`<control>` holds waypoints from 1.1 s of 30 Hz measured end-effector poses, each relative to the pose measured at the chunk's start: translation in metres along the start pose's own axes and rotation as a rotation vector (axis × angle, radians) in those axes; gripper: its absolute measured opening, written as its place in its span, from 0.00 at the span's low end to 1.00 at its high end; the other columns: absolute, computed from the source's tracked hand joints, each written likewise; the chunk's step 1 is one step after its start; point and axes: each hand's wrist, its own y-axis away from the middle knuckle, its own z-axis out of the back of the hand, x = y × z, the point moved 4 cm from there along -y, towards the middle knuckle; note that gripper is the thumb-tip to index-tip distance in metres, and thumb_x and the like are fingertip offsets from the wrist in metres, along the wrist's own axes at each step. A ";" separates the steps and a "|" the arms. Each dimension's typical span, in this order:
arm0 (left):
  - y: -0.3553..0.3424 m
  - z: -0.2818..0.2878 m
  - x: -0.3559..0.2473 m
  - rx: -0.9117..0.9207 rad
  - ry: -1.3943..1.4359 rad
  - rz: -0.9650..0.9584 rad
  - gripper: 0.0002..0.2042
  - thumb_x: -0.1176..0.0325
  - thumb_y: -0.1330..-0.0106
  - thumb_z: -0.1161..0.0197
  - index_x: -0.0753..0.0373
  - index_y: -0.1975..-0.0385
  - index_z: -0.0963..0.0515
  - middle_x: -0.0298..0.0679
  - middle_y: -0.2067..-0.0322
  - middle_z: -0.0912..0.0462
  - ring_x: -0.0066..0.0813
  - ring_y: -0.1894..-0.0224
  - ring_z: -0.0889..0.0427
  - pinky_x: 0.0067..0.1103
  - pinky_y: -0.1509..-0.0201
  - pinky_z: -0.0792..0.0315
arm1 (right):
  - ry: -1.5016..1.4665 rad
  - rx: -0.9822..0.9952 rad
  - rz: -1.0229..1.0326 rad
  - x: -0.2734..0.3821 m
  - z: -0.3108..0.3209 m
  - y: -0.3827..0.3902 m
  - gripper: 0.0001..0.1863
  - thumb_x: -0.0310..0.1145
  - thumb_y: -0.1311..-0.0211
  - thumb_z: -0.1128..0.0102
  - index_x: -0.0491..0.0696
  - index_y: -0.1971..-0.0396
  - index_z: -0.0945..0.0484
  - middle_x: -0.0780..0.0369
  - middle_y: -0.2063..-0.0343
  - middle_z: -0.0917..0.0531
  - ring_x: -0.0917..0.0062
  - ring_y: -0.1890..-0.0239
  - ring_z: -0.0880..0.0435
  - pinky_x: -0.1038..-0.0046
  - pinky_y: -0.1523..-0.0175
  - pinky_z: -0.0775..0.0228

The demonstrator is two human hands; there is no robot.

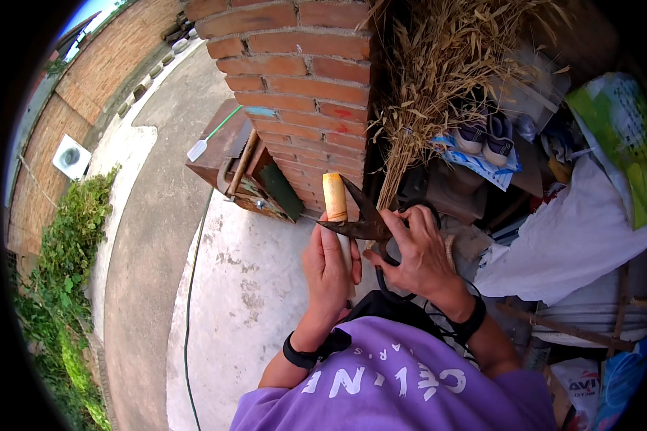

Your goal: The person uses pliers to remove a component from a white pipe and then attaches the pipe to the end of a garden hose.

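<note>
A round stick [334,194] stands nearly upright in my left hand [322,266], its upper part yellow-orange and its lower part whitish. My left fingers wrap round the whitish part. In my right hand [423,253] are dark, worn scissors [370,221] with black loop handles, their blades spread apart. One blade lies across the stick just above my left fingers, by dark lines round it. The other blade points up beside the stick's top end, on its right. Part of the handles is hidden by my right fingers.
Ahead rises a brick pillar [302,93], with a brown box [219,151] beside it carrying a green-handled fly swatter [198,149] and a wooden-handled tool [243,161]. At right are dried stalks [417,86], shoes [496,140] and white cloth [561,237]. A dark hose [190,309] crosses the concrete.
</note>
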 end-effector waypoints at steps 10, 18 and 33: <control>0.007 -0.019 0.006 -0.075 -0.099 0.046 0.18 0.61 0.29 0.65 0.65 0.47 0.37 0.32 0.84 0.32 0.13 0.91 0.38 0.11 0.89 0.44 | -0.026 -0.010 0.047 -0.012 -0.007 0.028 0.28 0.28 0.56 0.37 0.40 0.52 0.33 0.55 0.76 0.30 0.67 0.77 0.27 0.72 0.73 0.32; 0.000 -0.017 0.005 -0.110 0.198 0.104 0.17 0.57 0.29 0.64 0.64 0.53 0.36 0.33 0.84 0.33 0.16 0.91 0.38 0.12 0.89 0.43 | -0.985 0.428 -0.411 -0.027 -0.003 0.037 0.19 0.36 0.44 0.42 0.42 0.55 0.31 0.70 0.76 0.30 0.87 0.77 0.33 0.85 0.71 0.39; 0.003 -0.010 -0.001 -0.068 0.221 0.003 0.23 0.51 0.31 0.64 0.64 0.50 0.34 0.29 0.86 0.33 0.14 0.88 0.36 0.12 0.86 0.40 | -2.036 0.942 -0.693 0.009 0.004 0.063 0.33 0.65 0.43 0.64 0.46 0.59 0.37 0.66 0.80 0.34 0.84 0.80 0.41 0.83 0.74 0.48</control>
